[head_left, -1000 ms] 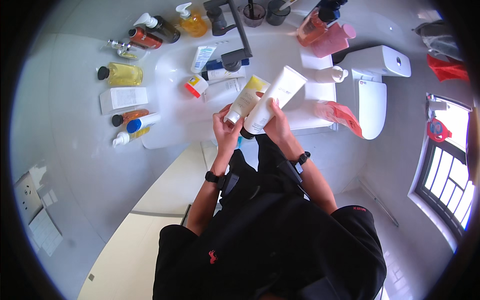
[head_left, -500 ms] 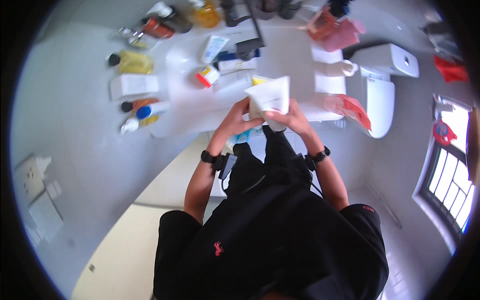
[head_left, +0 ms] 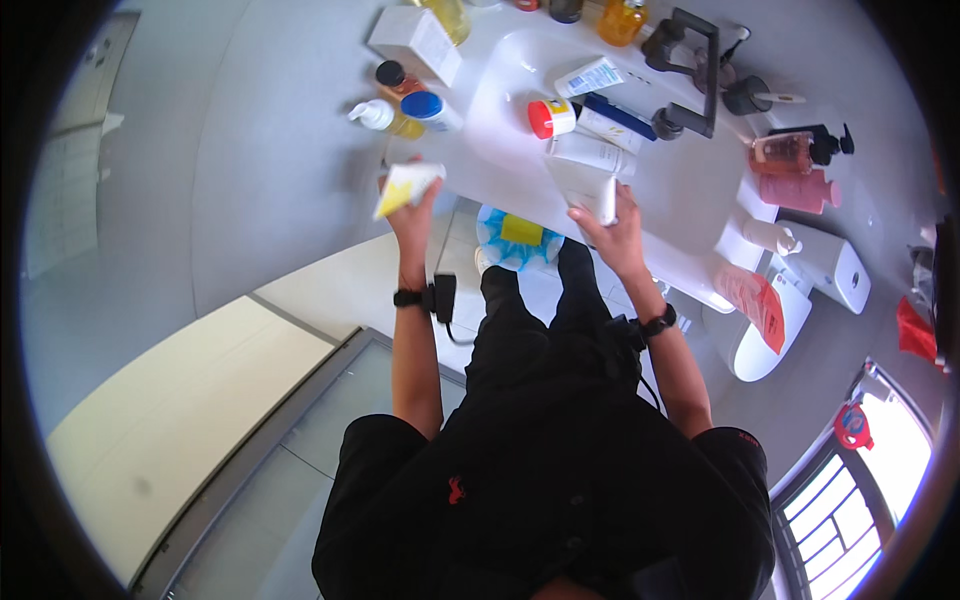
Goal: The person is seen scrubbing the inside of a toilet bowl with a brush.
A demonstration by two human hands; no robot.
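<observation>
My left hand point(head_left: 408, 222) is raised left of the sink's front edge, its fingers closed round a small white-and-yellow package point(head_left: 405, 188), blurred by motion. My right hand point(head_left: 617, 240) grips a white squeeze tube point(head_left: 600, 198) over the front of the white washbasin point(head_left: 487, 165). Beyond that tube, the basin holds a white jar with a red lid point(head_left: 552, 118), a white tube with blue print point(head_left: 590, 77), a dark blue narrow box point(head_left: 620, 117) and a white tube point(head_left: 592, 153).
Below the basin stands a bin with a blue liner point(head_left: 492, 238) and a yellow item inside. On the left ledge are a white box point(head_left: 415, 45), a pump bottle point(head_left: 375, 115) and a blue-capped bottle point(head_left: 430, 110). A dark faucet point(head_left: 705, 80) and pink bottles point(head_left: 795, 190) are right.
My hands, together on the white tube before, have parted. The left has moved left with the white-and-yellow package; the right keeps the tube. The view has swung left, uncovering the bin.
</observation>
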